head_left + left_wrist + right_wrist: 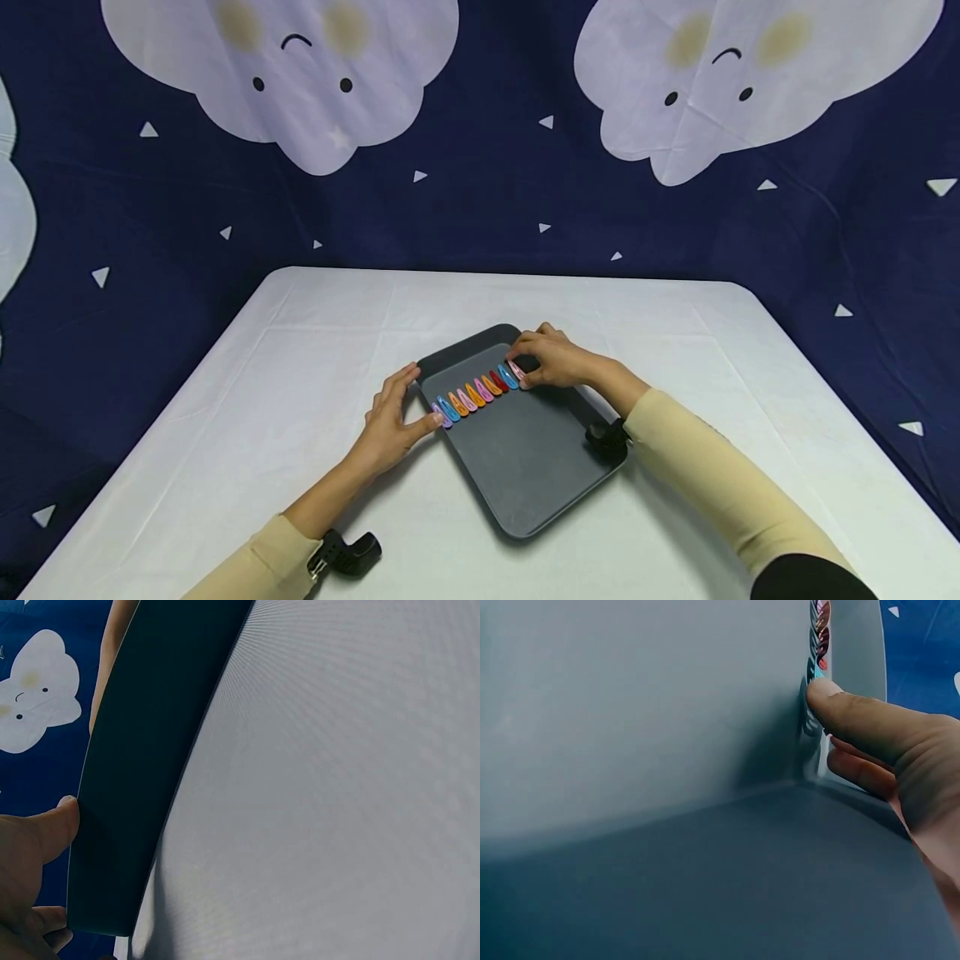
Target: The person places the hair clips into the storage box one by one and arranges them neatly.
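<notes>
- Tray (pixel 525 467): dark grey, rectangular, rounded corners, low raised rim, matte and smooth; it lies skewed on the counter (pixel 247 392), which is covered in a white cloth with faint creases.
- Clips (pixel 480 390): a row of small flat snap clips, glossy, in purple, blue, orange, pink, yellow, red and pale pink; they run diagonally across the far part of the tray, set close side by side.
- Left hand (pixel 392 421): fingers fairly straight and spread, thumb tip at the tray's left rim beside the purple end of the row; it grips nothing. The left wrist view shows the thumb against the rim.
- Right hand (pixel 551 360): fingers curled over the far right end of the row, tips on the pale pink clip (pixel 516 369); whether it pinches or only presses cannot be told from the pictures.
- Judgement on handling: the tray is best steadied at the rim while the end clip is nudged with light fingertip pressure, since the slick clips would likely slide and upset the neighbours.
- Backdrop (pixel 480 192): dark blue cloth with white clouds and triangles.
</notes>
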`<action>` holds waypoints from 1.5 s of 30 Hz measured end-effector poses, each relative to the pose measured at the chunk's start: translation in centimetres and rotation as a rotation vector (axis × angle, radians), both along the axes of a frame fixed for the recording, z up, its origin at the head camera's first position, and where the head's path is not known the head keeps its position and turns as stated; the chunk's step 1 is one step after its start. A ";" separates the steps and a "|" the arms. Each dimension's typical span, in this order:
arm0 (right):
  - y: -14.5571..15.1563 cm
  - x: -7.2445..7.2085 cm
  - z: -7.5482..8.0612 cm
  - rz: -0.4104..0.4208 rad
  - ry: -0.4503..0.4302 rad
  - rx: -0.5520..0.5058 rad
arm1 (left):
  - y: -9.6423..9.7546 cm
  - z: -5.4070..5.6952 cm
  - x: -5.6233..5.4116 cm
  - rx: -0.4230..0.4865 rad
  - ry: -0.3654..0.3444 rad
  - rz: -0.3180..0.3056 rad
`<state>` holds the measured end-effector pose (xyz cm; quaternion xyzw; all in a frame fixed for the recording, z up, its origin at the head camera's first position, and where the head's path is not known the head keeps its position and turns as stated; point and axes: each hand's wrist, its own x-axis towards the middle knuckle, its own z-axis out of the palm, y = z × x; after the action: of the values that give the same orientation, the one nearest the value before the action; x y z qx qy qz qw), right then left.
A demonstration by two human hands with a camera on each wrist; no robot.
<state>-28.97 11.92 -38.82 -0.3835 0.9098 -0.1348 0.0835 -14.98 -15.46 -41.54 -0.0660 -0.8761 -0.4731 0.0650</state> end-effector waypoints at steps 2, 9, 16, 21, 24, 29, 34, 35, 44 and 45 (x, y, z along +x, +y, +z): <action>0.0 0.0 -0.1 0.012 0.010 0.008 | 0.0 0.0 0.0 -0.001 -0.001 0.000; -0.1 -0.1 -0.2 0.027 0.026 0.032 | 0.0 0.0 -0.1 -0.004 -0.008 0.000; -0.1 0.0 -0.1 0.034 0.031 0.053 | 0.0 0.0 -0.1 -0.001 -0.008 -0.001; 0.0 0.0 -0.1 0.037 0.027 0.055 | 0.1 0.1 -0.1 0.000 -0.005 -0.001; 0.0 0.1 0.0 0.034 0.020 0.052 | 0.1 0.1 -0.1 0.000 -0.004 -0.002; 0.1 0.1 0.0 0.024 0.000 0.031 | 0.0 0.1 0.0 0.003 -0.009 -0.003; 0.2 0.2 0.1 0.028 0.002 -0.023 | 0.0 0.0 -0.1 -0.006 -0.007 0.000; 0.3 0.2 0.2 0.030 0.005 -0.041 | 0.0 0.0 -0.1 -0.008 -0.006 0.001; 0.9 0.8 1.3 -0.034 0.002 -0.260 | -0.1 0.1 -0.1 -0.033 0.001 -0.007; 1.1 0.9 1.4 -0.046 0.000 -0.292 | -0.1 0.1 -0.1 -0.036 0.004 -0.010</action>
<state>-28.03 13.00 -37.40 -0.3703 0.8892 -0.2677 0.0239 -15.12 -15.60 -41.42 -0.0724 -0.8840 -0.4576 0.0629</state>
